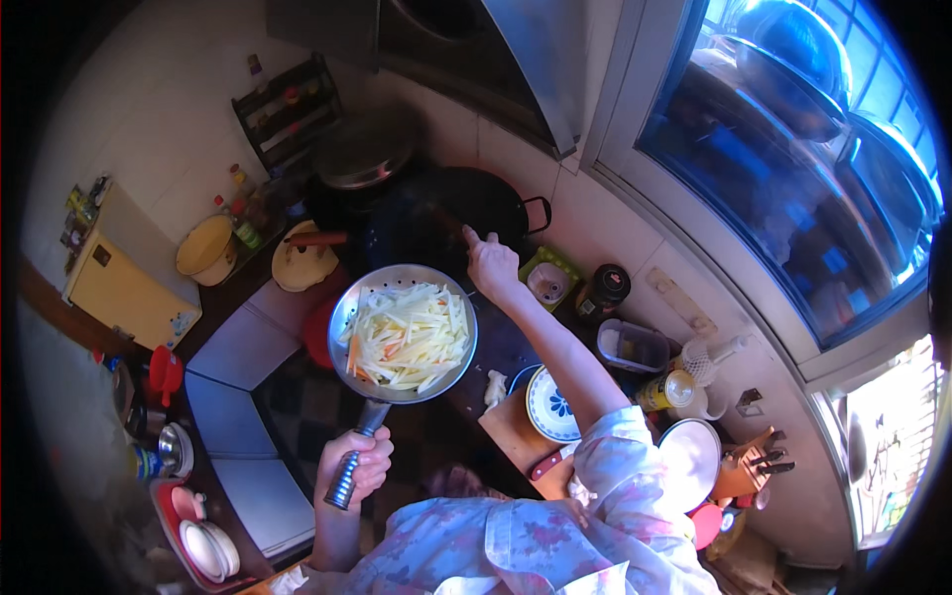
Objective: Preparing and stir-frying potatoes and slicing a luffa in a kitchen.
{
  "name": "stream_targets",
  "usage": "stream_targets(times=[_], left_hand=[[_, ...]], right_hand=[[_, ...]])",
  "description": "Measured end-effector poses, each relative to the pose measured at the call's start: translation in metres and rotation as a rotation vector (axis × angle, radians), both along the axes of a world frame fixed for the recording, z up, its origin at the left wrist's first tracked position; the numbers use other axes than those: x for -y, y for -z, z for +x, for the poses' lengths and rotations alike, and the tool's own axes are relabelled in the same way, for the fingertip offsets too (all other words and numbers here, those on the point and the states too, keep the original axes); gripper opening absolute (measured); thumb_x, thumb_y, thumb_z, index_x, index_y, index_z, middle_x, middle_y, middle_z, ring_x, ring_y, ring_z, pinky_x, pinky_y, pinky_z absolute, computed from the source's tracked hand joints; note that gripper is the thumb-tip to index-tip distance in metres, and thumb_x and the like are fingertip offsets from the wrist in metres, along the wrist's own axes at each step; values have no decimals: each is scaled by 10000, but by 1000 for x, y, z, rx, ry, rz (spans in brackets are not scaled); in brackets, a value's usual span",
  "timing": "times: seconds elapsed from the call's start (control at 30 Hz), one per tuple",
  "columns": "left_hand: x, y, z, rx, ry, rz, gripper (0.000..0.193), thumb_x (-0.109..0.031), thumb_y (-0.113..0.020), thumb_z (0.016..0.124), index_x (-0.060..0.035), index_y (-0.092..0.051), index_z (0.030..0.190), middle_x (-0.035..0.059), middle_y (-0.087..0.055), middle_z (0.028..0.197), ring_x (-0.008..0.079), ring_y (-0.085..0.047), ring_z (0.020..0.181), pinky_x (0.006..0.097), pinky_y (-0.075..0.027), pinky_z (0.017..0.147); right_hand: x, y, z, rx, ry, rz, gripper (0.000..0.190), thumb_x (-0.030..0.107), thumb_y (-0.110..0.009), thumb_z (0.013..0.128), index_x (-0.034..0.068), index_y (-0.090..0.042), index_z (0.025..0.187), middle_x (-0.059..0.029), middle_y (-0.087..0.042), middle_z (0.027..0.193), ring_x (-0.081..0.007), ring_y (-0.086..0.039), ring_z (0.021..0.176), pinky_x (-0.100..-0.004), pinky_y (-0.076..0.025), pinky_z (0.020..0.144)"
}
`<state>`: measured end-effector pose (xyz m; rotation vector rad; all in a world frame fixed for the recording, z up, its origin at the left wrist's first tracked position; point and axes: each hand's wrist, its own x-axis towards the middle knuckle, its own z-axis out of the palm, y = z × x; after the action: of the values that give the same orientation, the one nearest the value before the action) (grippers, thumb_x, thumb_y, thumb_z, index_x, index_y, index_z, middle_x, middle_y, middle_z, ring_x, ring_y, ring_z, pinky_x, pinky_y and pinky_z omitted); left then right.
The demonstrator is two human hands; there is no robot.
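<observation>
My left hand [355, 465] grips the ribbed metal handle of a perforated metal strainer ladle [465, 364]. Pale vegetable shreds [409, 335], probably potato, with a few orange strips, fill its bowl. Ahead of the ladle sits a black wok [483, 197] with a loop handle on its far right side. My right hand [492, 264] reaches over the wok's near edge, index finger extended and other fingers curled. A dim brown strip, perhaps a utensil handle, shows beside that fingertip; whether the hand holds it is unclear. The wok's inside is too dark to read.
A lidded pot [364, 156] stands behind the wok, a yellow lid [303, 260] to its left. At right, a cutting board [513, 431] bears a patterned plate [552, 405] and a red-handled knife [549, 462]. A jar [606, 286], plastic container [632, 346] and knife block [744, 468] line the wall.
</observation>
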<state>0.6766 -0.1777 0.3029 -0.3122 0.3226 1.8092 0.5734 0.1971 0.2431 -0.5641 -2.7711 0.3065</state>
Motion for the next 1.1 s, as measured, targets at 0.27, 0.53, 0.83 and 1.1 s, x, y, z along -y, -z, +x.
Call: stream_targets(times=[0.27, 0.53, 0.83, 1.1], left_hand=[[-10, 2, -28, -31, -58, -4, 134, -93, -466, 876, -19, -519, 974, 23, -444, 622, 107, -413, 411, 251, -382, 371], [-41, -12, -58, -34, -74, 14, 148, -95, -466, 876, 8, -510, 972, 37, -465, 640, 115, -447, 430, 259, -417, 387], [-50, -30, -75, -54, -68, 25, 145, -88, -474, 873, 19, -499, 967, 39, -467, 639, 107, -458, 436, 253, -425, 390], [-11, -27, -84, -42, -109, 16, 139, -91, -469, 878, 5, -489, 976, 38, -463, 638, 114, -453, 428, 259, -432, 396]], right_hand=[[-43, -44, 43, 220, -137, 118, 421, 164, -565, 860, 198, -606, 1277, -132, -687, 954, -287, -685, 884, -414, -540, 745], [-85, -132, 99, 324, -144, 238, 350, 173, -629, 793, 145, -654, 1141, -120, -700, 913, -294, -688, 884, -421, -537, 736], [-108, -108, 76, 273, 62, -532, 311, 229, -509, 850, -1, -640, 1014, -222, -691, 893, -348, -694, 833, -420, -546, 702], [-68, -128, -1, 701, -62, -246, 407, 179, -560, 778, 49, -642, 1155, -182, -688, 1043, -335, -686, 907, -423, -527, 833]])
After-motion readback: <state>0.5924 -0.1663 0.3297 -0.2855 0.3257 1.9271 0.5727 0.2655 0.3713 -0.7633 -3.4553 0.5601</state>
